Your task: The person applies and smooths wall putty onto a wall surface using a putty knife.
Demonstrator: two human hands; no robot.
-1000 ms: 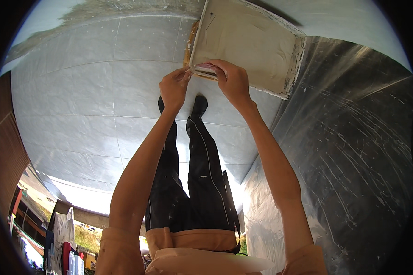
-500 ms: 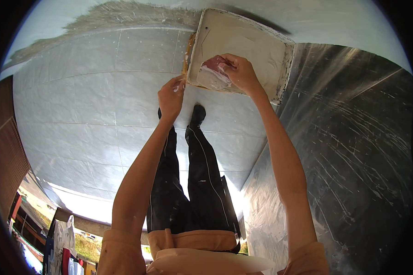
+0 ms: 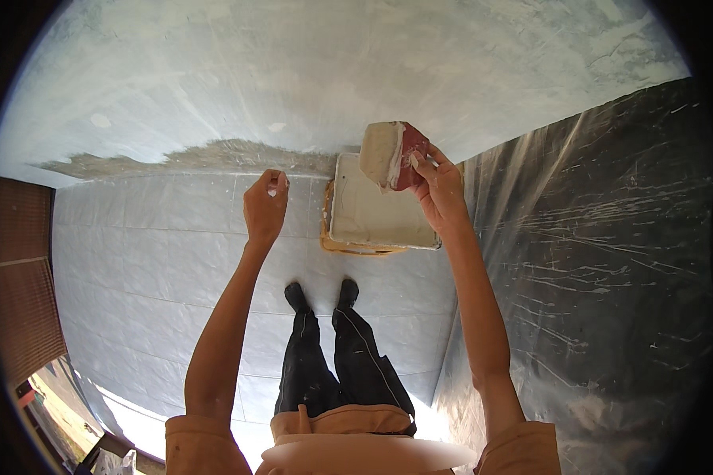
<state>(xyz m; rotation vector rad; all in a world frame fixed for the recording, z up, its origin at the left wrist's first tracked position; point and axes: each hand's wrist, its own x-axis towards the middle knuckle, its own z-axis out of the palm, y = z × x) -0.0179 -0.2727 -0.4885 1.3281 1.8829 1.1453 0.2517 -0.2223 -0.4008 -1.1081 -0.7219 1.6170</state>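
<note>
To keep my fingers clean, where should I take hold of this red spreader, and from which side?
Take the red spreader by its mostly bare right-hand section, coming from the right. Pale paste thickly coats its left part. It's thin and flat, so a pinch, thumb on the visible face and fingers behind, should suit; the right hand's grip is on that side.

Red scraper (image 3: 408,150) under beige paste (image 3: 381,152)
</note>
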